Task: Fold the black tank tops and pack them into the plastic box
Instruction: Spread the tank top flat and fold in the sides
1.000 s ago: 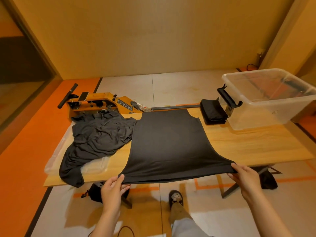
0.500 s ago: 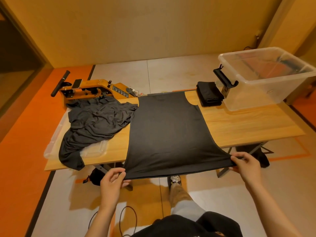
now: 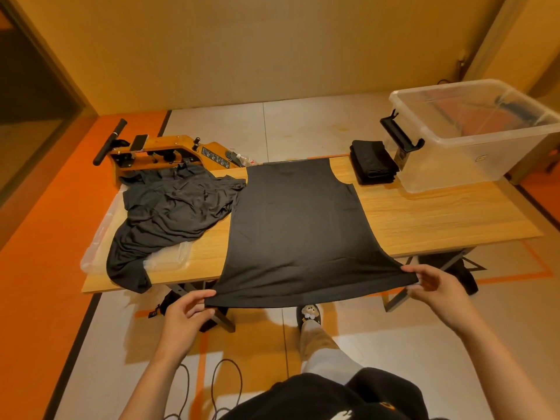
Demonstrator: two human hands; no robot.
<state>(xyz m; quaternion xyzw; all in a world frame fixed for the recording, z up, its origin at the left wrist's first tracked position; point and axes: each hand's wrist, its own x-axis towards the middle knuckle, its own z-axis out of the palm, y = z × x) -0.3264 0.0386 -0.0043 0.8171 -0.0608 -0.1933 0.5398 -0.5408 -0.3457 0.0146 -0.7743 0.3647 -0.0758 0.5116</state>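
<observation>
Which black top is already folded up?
The small stack beside the plastic box. The middle top lies spread flat; the left pile is crumpled.

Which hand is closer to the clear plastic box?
Right. The right hand pinches the black tank top at the hem corner nearer the plastic box; the left hand pinches the opposite corner.

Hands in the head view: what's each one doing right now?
Left hand: closed, pinching the tank top at its near left hem corner.
Right hand: closed, pinching its near right hem corner.
</observation>
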